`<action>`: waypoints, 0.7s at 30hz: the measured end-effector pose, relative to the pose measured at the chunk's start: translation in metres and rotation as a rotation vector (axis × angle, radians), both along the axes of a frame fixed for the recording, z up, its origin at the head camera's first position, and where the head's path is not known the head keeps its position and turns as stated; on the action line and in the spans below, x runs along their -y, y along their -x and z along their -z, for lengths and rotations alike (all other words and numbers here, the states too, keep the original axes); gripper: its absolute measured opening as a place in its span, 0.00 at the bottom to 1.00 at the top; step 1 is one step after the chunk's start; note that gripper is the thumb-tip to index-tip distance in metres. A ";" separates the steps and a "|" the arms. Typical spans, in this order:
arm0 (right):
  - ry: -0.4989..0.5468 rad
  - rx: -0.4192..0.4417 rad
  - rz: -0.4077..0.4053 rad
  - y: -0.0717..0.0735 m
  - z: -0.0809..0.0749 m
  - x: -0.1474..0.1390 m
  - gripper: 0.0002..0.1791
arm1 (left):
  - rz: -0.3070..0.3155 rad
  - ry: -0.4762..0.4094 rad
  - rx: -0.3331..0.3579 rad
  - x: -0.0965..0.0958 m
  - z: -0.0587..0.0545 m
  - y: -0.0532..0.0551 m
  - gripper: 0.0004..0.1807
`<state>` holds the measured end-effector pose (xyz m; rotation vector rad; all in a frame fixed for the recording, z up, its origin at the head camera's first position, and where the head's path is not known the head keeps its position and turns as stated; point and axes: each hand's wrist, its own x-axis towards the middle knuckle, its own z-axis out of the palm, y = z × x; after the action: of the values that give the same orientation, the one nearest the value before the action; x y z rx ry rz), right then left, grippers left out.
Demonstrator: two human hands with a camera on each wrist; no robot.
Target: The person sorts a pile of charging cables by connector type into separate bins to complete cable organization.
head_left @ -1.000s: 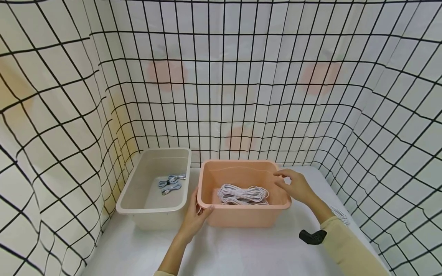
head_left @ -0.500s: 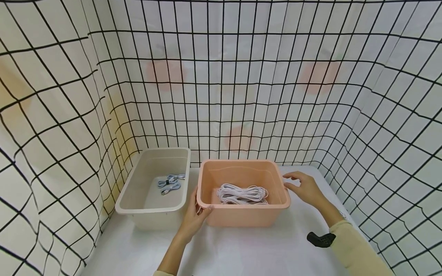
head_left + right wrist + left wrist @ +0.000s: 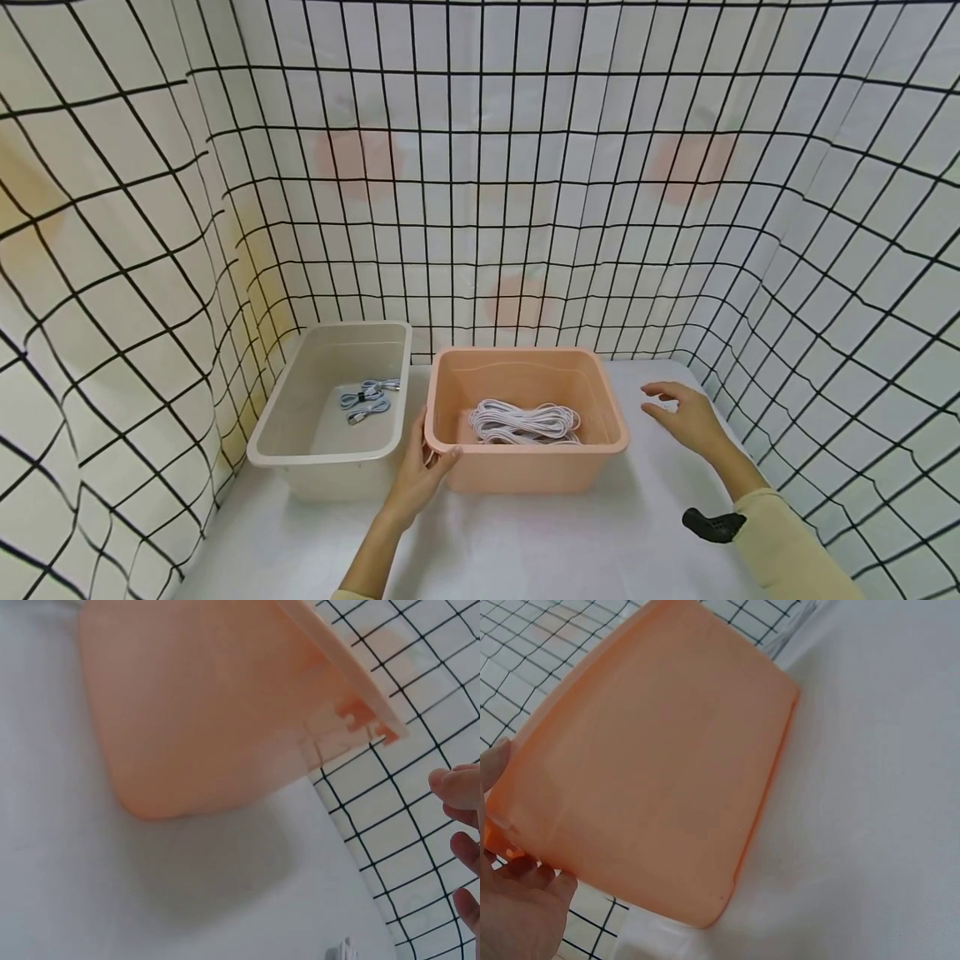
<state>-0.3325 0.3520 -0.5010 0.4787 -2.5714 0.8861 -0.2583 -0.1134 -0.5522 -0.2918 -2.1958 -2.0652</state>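
A peach plastic bin (image 3: 525,472) stands in the middle of the white table, with coiled white cables (image 3: 525,422) lying inside. My left hand (image 3: 415,482) grips its front left corner, thumb over the rim and fingers under it, as the left wrist view also shows. To the right of the bin, my right hand (image 3: 692,423) hovers with loosely bent fingers, apart from the bin and holding nothing. In the right wrist view, a whitish cable end (image 3: 345,950) shows at the bottom edge; most of it is out of frame.
Left of the peach bin stands an off-white bin (image 3: 341,475) holding several bundled light-blue cables (image 3: 365,402). Black grid netting (image 3: 517,208) over pale cloth walls encloses the table (image 3: 540,550) at the back and sides. A black band (image 3: 714,526) sits by the right sleeve.
My right hand has moved from over the bin's right rim outward to the right, away from it. My left hand keeps its grip on the bin's corner.
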 end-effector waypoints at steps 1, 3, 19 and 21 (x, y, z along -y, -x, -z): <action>-0.003 0.001 0.003 0.000 0.002 -0.002 0.18 | -0.002 0.001 0.001 0.000 0.000 0.000 0.52; -0.007 0.006 0.011 0.000 0.005 -0.007 0.18 | -0.006 0.004 0.005 0.000 0.000 0.000 0.51; -0.025 0.183 0.171 -0.007 0.042 -0.053 0.25 | -0.006 -0.004 0.002 0.001 0.000 0.001 0.51; -0.027 0.203 0.191 -0.008 0.048 -0.061 0.25 | -0.003 -0.006 -0.001 0.001 0.000 0.001 0.51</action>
<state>-0.3248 0.4128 -0.5488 0.1518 -2.7574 0.8724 -0.2591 -0.1146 -0.5524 -0.2880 -2.1883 -2.0690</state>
